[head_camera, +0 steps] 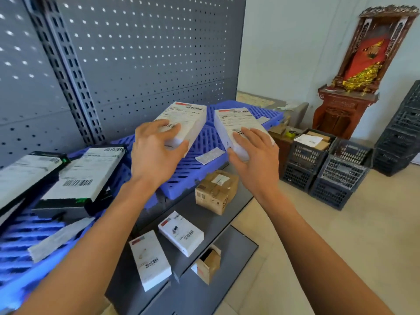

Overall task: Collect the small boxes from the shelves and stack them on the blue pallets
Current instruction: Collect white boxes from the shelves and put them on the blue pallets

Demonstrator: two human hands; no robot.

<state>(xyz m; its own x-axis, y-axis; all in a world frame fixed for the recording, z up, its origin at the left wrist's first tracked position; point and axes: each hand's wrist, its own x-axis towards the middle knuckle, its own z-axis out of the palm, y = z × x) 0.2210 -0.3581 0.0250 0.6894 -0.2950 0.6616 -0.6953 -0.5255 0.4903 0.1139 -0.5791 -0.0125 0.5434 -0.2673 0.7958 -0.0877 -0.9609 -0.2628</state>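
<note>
While both arms reach out over the blue pallet (202,142), the left hand (156,153) grips one white box (184,119) and the right hand (254,153) grips another white box (236,123), each held by its near end just above the slats. This looks like the placing step. Next they need setting down flat, side by side. More small boxes (180,231) wait on the grey shelf (227,246) below, near us.
</note>
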